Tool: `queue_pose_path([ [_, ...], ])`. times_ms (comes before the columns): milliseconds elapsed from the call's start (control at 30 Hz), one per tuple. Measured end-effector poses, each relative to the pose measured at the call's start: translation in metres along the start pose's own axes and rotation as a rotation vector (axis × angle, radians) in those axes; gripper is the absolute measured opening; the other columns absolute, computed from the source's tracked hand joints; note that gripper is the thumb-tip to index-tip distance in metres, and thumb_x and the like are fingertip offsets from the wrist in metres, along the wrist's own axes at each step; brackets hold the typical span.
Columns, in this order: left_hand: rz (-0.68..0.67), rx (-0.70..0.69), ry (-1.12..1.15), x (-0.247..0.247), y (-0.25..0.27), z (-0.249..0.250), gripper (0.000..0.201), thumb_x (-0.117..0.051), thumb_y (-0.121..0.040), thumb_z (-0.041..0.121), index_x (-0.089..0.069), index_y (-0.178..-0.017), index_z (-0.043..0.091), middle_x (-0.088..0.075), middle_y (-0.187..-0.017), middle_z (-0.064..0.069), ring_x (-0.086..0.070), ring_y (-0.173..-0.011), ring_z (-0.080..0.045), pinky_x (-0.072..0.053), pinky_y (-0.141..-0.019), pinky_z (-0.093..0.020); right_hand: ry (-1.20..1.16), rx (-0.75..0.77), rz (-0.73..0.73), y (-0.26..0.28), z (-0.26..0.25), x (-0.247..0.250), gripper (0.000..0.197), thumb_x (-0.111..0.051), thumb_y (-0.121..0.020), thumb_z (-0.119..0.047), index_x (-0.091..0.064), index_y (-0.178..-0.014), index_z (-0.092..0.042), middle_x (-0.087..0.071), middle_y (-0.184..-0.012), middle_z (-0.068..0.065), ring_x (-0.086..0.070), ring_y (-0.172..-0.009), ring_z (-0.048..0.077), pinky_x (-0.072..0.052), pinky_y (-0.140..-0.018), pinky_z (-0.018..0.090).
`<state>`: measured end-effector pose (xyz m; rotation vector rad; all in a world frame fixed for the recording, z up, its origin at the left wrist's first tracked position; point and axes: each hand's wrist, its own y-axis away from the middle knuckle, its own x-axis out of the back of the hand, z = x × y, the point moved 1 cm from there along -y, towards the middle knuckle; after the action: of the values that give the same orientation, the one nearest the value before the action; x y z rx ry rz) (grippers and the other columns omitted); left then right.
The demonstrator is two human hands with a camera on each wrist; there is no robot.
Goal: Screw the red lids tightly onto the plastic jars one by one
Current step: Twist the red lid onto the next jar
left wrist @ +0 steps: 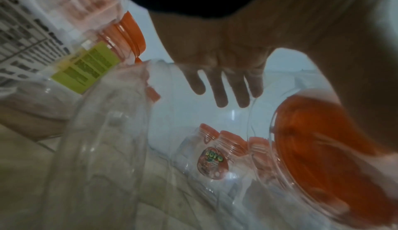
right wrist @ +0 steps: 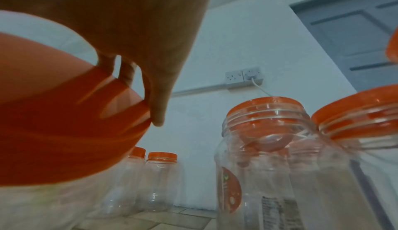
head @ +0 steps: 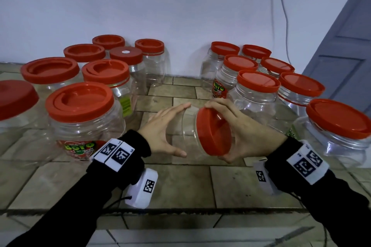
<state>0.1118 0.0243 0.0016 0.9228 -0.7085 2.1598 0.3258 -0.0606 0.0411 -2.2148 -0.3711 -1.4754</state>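
A clear plastic jar [head: 188,122] is held on its side above the tiled counter, mouth pointing right. My left hand [head: 183,129] grips its body, fingers over the top and thumb underneath. A red lid [head: 210,140] sits on the mouth, and my right hand [head: 216,131] grips its rim between fingers and thumb. In the left wrist view my fingers [left wrist: 221,89] show through the jar [left wrist: 193,123], with the lid [left wrist: 323,148] at the right. The right wrist view shows the lid [right wrist: 53,114] close up, with my fingertips [right wrist: 159,97] on its rim.
Several lidded jars stand in a left group [head: 80,106] and a right group [head: 257,86], both close to my hands. A white wall runs behind, a grey door [head: 341,56] is at right. The counter's front edge [head: 180,210] lies below my wrists.
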Motion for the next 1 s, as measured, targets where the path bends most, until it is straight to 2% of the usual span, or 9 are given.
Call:
queue_pose_path([
  [167,0.001,0.010,0.040,0.003,-0.001,-0.001,0.106,-0.065,-0.040,0.066,-0.009,-0.129,0.052,-0.023,-0.135,0.019,-0.021,-0.129,-0.009,-0.014,-0.105,-0.033,0.033,-0.002,0.003,-0.004,0.005,0.003,0.110,-0.078,-0.052,-0.052,-0.015,-0.139,-0.031,-0.020,-0.134,-0.011,-0.034,-0.121,0.008,-0.036,-0.094,0.008],
  [300,0.056,0.016,-0.036,-0.004,0.003,-0.003,0.111,-0.063,-0.042,0.071,-0.005,-0.133,0.049,-0.023,-0.145,0.012,-0.019,-0.132,-0.012,-0.013,-0.107,-0.037,-0.110,-0.285,0.036,-0.004,0.001,-0.005,0.106,-0.078,-0.055,-0.057,-0.018,-0.139,-0.032,-0.026,-0.130,-0.011,-0.045,-0.117,0.016,-0.047,-0.096,0.035],
  [400,0.099,0.031,-0.071,-0.008,0.007,-0.004,0.111,-0.061,-0.042,0.073,-0.004,-0.134,0.048,-0.024,-0.148,0.005,-0.021,-0.135,-0.017,-0.014,-0.109,-0.041,-0.246,-0.525,0.097,-0.007,-0.003,-0.013,0.103,-0.072,-0.054,-0.067,-0.027,-0.138,-0.026,-0.036,-0.135,-0.003,-0.046,-0.119,0.017,-0.045,-0.096,0.036],
  [567,0.165,0.085,-0.200,-0.021,0.012,0.001,0.110,-0.054,-0.042,0.078,0.008,-0.130,0.056,-0.023,-0.149,0.006,-0.021,-0.136,-0.020,-0.017,-0.110,-0.044,-0.401,-0.740,0.133,-0.009,-0.007,-0.019,0.099,-0.048,-0.056,-0.081,-0.040,-0.130,-0.017,-0.051,-0.121,0.004,-0.060,-0.096,0.024,-0.057,-0.050,0.036],
  [633,0.164,0.072,-0.206,-0.022,0.013,0.002,0.111,-0.055,-0.041,0.078,0.005,-0.132,0.055,-0.023,-0.149,0.009,-0.022,-0.136,-0.020,-0.017,-0.109,-0.043,-0.412,-0.621,-0.027,-0.004,0.003,-0.013,0.106,-0.056,-0.056,-0.079,-0.021,-0.141,-0.025,-0.038,-0.136,0.002,-0.054,-0.112,0.023,-0.058,-0.073,0.040],
  [733,0.140,0.055,-0.148,-0.016,0.012,0.001,0.112,-0.058,-0.040,0.077,-0.002,-0.133,0.052,-0.024,-0.148,0.010,-0.023,-0.135,-0.020,-0.016,-0.110,-0.044,-0.280,-0.305,-0.174,0.002,0.010,-0.004,0.118,-0.082,-0.060,-0.044,0.000,-0.143,-0.036,-0.016,-0.142,-0.007,-0.035,-0.127,0.014,-0.041,-0.102,0.034],
  [800,0.142,0.070,-0.131,-0.014,0.010,-0.001,0.112,-0.057,-0.038,0.079,0.000,-0.132,0.056,-0.024,-0.148,0.010,-0.022,-0.135,-0.019,-0.017,-0.111,-0.045,-0.260,-0.241,-0.051,0.000,0.011,-0.009,0.113,-0.085,-0.056,-0.038,-0.011,-0.141,-0.035,-0.023,-0.136,-0.007,-0.040,-0.121,0.012,-0.043,-0.097,0.028],
  [900,0.192,0.138,-0.199,-0.019,0.009,0.007,0.112,-0.057,-0.040,0.078,0.004,-0.132,0.055,-0.020,-0.149,0.011,-0.019,-0.137,-0.017,-0.013,-0.112,-0.045,-0.431,-0.463,0.228,-0.005,0.009,-0.027,0.088,-0.073,-0.061,-0.059,-0.034,-0.134,-0.029,-0.043,-0.124,-0.005,-0.055,-0.107,0.017,-0.053,-0.078,0.033],
  [1000,0.213,0.133,-0.346,-0.033,0.010,0.017,0.113,-0.074,-0.051,0.061,0.002,-0.133,0.045,-0.014,-0.150,0.016,-0.012,-0.137,-0.011,0.001,-0.107,-0.027,-0.636,-0.782,0.121,-0.007,0.008,-0.036,0.094,-0.043,-0.059,-0.080,-0.042,-0.129,-0.017,-0.059,-0.110,0.007,-0.069,-0.072,0.030,-0.058,-0.056,0.044],
])
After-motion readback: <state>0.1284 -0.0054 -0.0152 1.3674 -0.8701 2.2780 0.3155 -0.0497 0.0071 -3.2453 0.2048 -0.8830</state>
